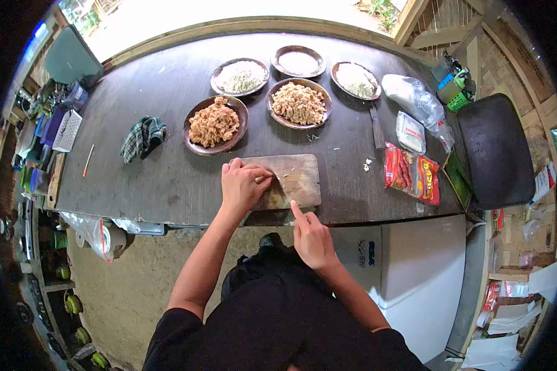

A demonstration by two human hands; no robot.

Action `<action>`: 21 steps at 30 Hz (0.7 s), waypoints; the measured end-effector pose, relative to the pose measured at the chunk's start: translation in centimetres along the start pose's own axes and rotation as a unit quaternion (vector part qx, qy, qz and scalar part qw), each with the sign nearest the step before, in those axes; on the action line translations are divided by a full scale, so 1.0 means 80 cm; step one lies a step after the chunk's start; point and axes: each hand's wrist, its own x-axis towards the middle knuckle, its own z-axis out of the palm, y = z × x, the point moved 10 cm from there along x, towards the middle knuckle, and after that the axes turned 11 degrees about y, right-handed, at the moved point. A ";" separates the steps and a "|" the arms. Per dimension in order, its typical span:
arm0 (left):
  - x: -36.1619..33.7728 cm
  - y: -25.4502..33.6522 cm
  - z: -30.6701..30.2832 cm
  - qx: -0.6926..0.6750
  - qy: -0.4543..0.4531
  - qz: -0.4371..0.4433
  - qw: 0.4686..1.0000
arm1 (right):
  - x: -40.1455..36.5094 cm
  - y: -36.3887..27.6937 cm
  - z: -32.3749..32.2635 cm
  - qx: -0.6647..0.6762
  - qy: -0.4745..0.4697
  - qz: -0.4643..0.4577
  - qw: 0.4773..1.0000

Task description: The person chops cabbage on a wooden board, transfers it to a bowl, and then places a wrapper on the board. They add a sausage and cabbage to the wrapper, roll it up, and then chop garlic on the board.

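A worn wooden cutting board [300, 170] lies near the table's front edge. My left hand [244, 184] rests on its left part, fingers bent and pressed together on something small that they hide. My right hand [312, 238] is closed round a knife [283, 185], index finger stretched along its back. The thin blade points up and left across the board, its tip close to my left fingertips. A few pale bits lie on the board. Just beyond stand a brown plate of reddish-brown crumbly food [214, 122] and a plate of lighter brown chopped pieces [298, 104].
Further back are plates of pale shreds [240, 76] [356, 80] and white powder [298, 62]. To the right lie a cleaver-like knife [377, 130], a red packet [411, 174], a white packet [410, 133] and a plastic bag [414, 99]. A checked cloth [143, 137] and pen [88, 161] lie left.
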 end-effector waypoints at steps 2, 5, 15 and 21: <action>0.000 0.000 0.001 -0.004 0.000 -0.001 1.000 | -0.008 0.002 -0.008 0.005 0.022 -0.003 1.000; -0.002 -0.003 0.005 -0.002 -0.007 -0.008 1.000 | -0.007 -0.005 -0.015 0.022 0.025 -0.006 0.999; 0.000 0.000 0.003 0.005 -0.008 0.001 1.000 | 0.008 -0.006 0.009 -0.030 -0.002 -0.010 0.999; 0.000 0.001 -0.002 -0.001 0.006 0.005 1.000 | 0.005 0.000 -0.003 -0.012 0.000 0.007 1.000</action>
